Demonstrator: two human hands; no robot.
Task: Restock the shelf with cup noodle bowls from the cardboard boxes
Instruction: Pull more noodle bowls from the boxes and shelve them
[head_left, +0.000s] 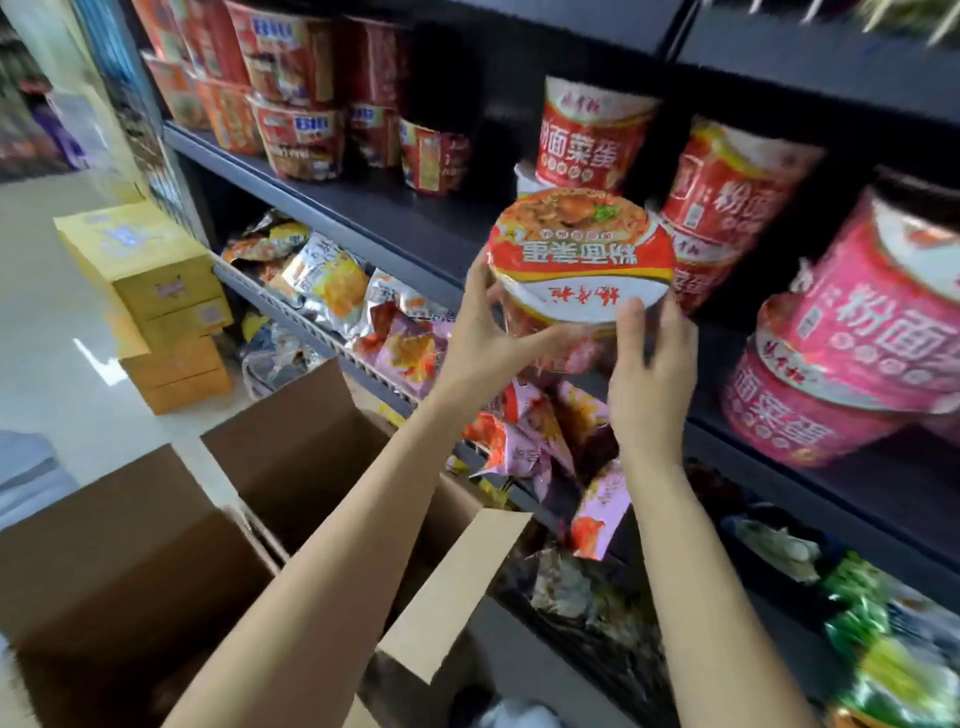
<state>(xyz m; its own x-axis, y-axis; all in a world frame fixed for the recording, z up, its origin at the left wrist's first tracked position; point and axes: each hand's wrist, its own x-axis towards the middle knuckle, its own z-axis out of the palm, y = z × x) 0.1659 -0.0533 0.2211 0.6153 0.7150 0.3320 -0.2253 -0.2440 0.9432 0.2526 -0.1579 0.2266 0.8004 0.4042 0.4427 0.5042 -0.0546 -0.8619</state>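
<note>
A red cup noodle bowl (579, 260) with a red, white and orange lid is held up in front of the dark shelf (395, 213). My left hand (491, 332) grips its left side and underside. My right hand (649, 374) holds its right side, thumb on the lid's rim. Behind it on the shelf stand more red bowls (592, 137) and, to the right, stacked pink bowls (852, 332). An open cardboard box (291, 447) stands below my arms, with another box (104, 561) nearer at left.
Red noodle bowls (298, 93) fill the shelf's left end. The wire shelf below holds several snack packets (332, 280). Yellow cartons (156, 291) are stacked on the floor at left. Green packets (872, 639) lie at lower right.
</note>
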